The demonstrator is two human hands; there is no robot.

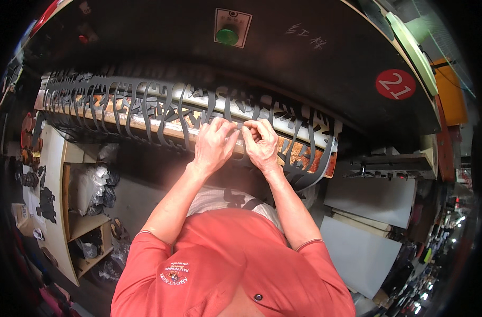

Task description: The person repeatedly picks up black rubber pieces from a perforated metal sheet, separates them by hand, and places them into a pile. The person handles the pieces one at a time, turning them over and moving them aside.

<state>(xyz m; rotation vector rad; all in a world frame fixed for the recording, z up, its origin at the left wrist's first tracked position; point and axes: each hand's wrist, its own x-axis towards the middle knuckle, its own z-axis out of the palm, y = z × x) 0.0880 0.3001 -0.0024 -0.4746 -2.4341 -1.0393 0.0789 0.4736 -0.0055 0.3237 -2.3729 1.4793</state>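
A long dark grey sheet (169, 108), cut through into a web of curved strips, lies across a narrow bench (109, 113) and sags over its front edge. Loose dark cut pieces (151, 105) show through its gaps. Over the middle of the sheet, my left hand (215, 141) is closed, thumb and fingers pinched together. Close beside it, my right hand (261, 143) is curled the same way, its fingertips nearly meeting the left ones. Whatever sits between the fingertips is too small and hidden to name.
A black machine panel with a green button (228, 36) and a round red sticker (395, 84) rises beyond the bench. To the left stands a wooden shelf unit (67, 211) with plastic bags. Large grey boards (360, 253) lean at the right.
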